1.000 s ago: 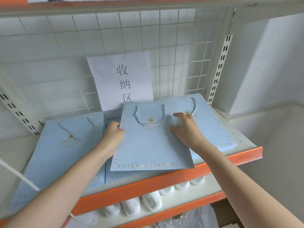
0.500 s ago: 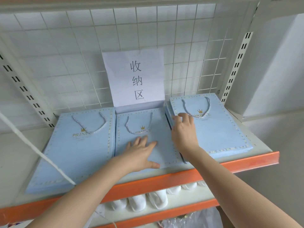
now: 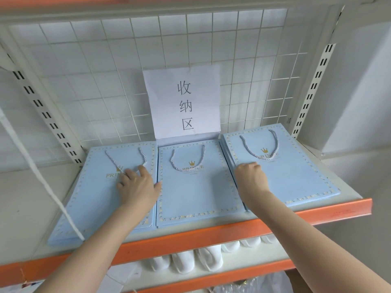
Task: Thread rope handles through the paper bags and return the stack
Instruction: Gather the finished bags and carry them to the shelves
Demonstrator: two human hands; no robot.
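A white wire-grid back panel [image 3: 88,66] stands behind an orange-edged white shelf [image 3: 211,233], with a white paper sign bearing three black characters [image 3: 186,104] leaning at the centre of the frame. Three stacks of flat light-blue paper bags with twisted silver rope handles lie side by side: the left stack [image 3: 93,199], the middle stack [image 3: 196,189] and the right stack [image 3: 296,166]. The left hand [image 3: 137,185] rests flat, fingers spread, on the left stack. The right hand [image 3: 251,178] has curled fingers at the right stack's left edge; whether it grips cannot be told. White rolled items [image 3: 190,263] sit on the lower shelf.
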